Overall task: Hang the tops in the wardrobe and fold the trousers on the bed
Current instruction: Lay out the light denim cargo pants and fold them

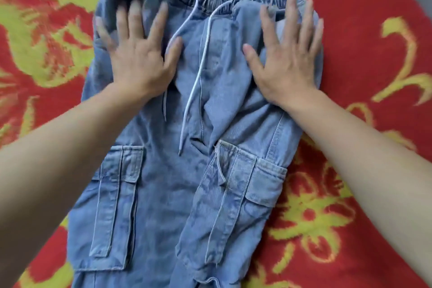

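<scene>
Here, both hands [138, 58] [287, 63] press trousers [163, 182] flat.

Left hand [138, 58]: palm down, flat, fingers straight and fanned, pointing away from the body; thumb splayed toward the midline. Slight blur at the fingertips.
Right hand [287, 65]: same pose, palm down, fingers straight and spread, thumb angled inward.
Both uncurled, pressing flat. Hands well apart, roughly level, thumbs facing each other.
Left forearm [58, 147]: bare, entering from the lower left, rising diagonally to the wrist.
Right forearm [362, 147]: bare, entering from the lower right, mirrored.
Wrists nearly straight; arms extended forward, converging toward the hands.
</scene>
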`<action>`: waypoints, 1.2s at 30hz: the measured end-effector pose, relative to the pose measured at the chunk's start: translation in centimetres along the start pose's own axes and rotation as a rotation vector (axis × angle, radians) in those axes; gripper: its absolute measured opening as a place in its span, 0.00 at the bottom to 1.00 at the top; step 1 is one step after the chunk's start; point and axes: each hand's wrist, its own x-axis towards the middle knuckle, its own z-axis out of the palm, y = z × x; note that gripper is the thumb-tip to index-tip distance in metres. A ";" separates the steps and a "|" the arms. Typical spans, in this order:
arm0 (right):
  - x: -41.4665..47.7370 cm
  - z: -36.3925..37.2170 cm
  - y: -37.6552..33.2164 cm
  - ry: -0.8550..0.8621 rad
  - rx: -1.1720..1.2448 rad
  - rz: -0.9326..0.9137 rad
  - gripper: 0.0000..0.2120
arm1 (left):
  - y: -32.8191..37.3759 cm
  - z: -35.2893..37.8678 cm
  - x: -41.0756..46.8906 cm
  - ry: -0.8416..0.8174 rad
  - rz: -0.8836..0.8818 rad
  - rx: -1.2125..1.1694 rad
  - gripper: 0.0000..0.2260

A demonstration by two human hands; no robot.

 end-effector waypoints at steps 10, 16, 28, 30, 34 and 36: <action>0.9 2.7 2.9 -0.369 0.045 0.066 0.44 | -1.8 0.1 2.5 -0.418 -0.082 -0.007 0.43; -1.3 -0.2 4.6 -0.069 0.490 0.256 0.41 | 7.6 -3.0 -10.8 0.169 -0.032 -0.457 0.19; -3.2 -2.0 5.0 -0.038 1.069 0.799 0.12 | 15.3 -3.8 -22.1 -0.161 0.303 -0.364 0.12; -2.8 -2.9 5.0 -0.047 1.084 0.793 0.12 | 15.2 -4.2 -21.9 -0.233 0.205 -0.569 0.07; -2.0 -4.9 3.7 -0.016 1.056 0.819 0.09 | 13.4 -5.3 -22.2 -0.299 0.029 -0.749 0.07; -1.7 -6.0 2.1 0.039 1.079 0.848 0.11 | 12.7 -6.3 -22.5 -0.352 -0.012 -0.811 0.08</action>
